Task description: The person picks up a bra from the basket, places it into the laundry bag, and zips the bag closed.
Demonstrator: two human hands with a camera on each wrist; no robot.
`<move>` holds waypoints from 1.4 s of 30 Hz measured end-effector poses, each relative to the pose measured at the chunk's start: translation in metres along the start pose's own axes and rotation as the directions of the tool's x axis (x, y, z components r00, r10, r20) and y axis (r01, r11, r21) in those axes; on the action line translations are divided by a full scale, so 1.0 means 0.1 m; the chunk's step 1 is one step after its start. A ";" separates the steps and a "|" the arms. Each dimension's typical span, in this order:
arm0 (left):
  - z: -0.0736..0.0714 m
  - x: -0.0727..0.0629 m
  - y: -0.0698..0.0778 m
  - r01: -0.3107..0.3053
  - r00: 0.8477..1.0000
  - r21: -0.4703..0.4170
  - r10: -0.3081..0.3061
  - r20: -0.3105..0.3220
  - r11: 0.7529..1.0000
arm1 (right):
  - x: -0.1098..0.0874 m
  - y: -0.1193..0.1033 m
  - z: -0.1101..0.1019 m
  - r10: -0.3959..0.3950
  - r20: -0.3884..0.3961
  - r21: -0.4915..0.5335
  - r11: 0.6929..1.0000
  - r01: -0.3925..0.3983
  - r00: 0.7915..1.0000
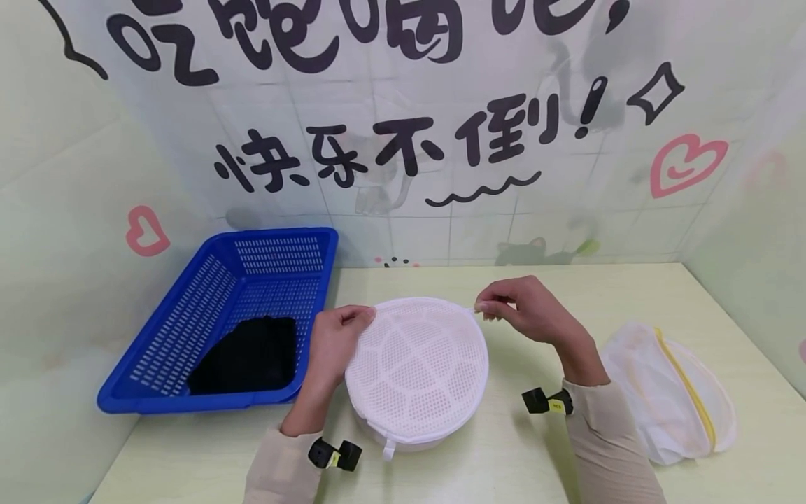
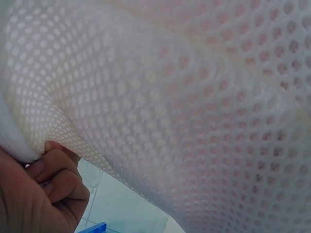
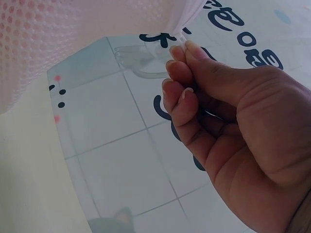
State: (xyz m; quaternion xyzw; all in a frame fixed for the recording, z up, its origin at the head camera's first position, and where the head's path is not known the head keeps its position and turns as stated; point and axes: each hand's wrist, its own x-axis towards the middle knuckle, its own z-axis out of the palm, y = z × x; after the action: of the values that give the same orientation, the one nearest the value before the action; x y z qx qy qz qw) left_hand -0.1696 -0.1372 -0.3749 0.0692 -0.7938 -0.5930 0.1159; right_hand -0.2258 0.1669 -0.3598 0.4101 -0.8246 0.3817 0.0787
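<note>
A round white mesh laundry bag (image 1: 417, 367) stands on the table with its flat top up; something pinkish shows faintly through the mesh. My left hand (image 1: 336, 343) pinches the rim at the upper left, and in the left wrist view its curled fingers (image 2: 60, 177) bunch the mesh edge. At the upper right of the rim, my right hand (image 1: 532, 311) pinches a small white end at the bag's edge, perhaps a zipper pull, between thumb and forefinger (image 3: 181, 72). A small white tab (image 1: 389, 448) hangs from the near side of the bag.
To the left stands a blue plastic basket (image 1: 126, 401) with a black cloth (image 1: 252, 357) in it. Another white mesh bag with a yellow zipper (image 1: 686, 388) lies flat at the right, beside my right forearm. A printed wall covering (image 1: 415, 238) rises behind the table (image 1: 504, 462).
</note>
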 end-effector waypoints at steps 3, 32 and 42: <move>0.00 -0.01 0.00 -0.003 1.000 0.000 0.003 -0.001 1.000 | 0.00 0.01 0.00 -0.002 0.000 -0.001 1.000 0.002 1.000; -0.04 0.02 0.00 0.014 1.000 0.016 -0.014 0.021 1.000 | -0.01 0.02 -0.01 0.021 -0.008 -0.011 1.000 -0.021 1.000; -0.02 -0.02 0.02 0.008 0.985 -0.035 -0.002 0.173 0.999 | 0.02 0.05 0.05 0.073 -0.076 -0.050 0.996 -0.077 0.994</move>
State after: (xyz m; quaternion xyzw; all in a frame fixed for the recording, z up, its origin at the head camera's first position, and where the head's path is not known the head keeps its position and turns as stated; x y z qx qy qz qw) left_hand -0.1667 -0.1380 -0.3728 0.0175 -0.7900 -0.6111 0.0463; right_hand -0.2296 0.1641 -0.3652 0.3622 -0.8457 0.3774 0.1054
